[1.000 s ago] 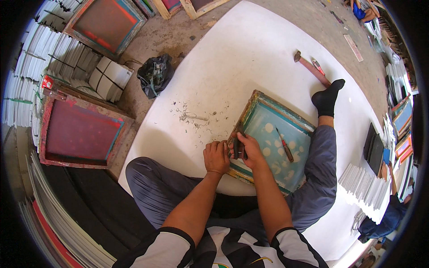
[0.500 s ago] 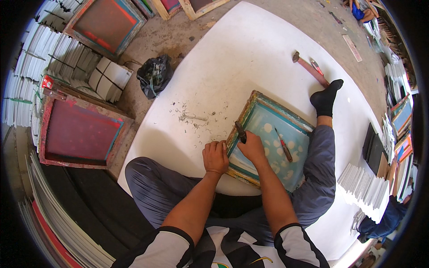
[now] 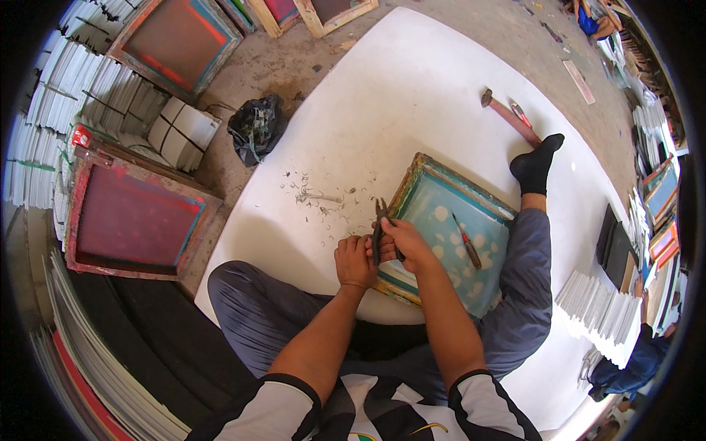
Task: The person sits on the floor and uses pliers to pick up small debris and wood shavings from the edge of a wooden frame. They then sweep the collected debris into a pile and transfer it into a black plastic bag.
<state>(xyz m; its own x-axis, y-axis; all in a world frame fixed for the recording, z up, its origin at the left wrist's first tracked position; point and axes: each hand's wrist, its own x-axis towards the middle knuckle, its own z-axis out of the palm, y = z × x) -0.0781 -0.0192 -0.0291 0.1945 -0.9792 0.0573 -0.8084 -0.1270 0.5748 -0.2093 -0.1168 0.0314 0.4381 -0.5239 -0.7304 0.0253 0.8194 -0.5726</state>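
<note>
A screen-printing frame (image 3: pixel 462 180) with a worn wooden border and a blue mesh with pale round spots leans against my right leg. My right hand (image 3: pixel 409 246) grips a pair of dark pliers (image 3: pixel 381 220) above the frame's left side, jaws pointing away from me and handles spread. My left hand (image 3: pixel 354 261) is closed at the frame's left edge, close beside the pliers; its fingertips are partly hidden. On the mesh lies a screwdriver (image 3: pixel 468 242) with a red and black handle.
Small staples or scraps (image 3: pixel 318 197) litter the white board (image 3: pixel 353 95). A hammer (image 3: pixel 511 121) and a red cutter (image 3: pixel 521 114) lie near my right foot. A black plastic bag (image 3: pixel 256 131) sits left, near more frames (image 3: pixel 140 213) and paper stacks (image 3: pixel 599 312) stand right.
My right hand has turned and drawn back a little toward my left hand, lifting the pliers, whose jaws and spread handles now show. The left hand has hardly moved.
</note>
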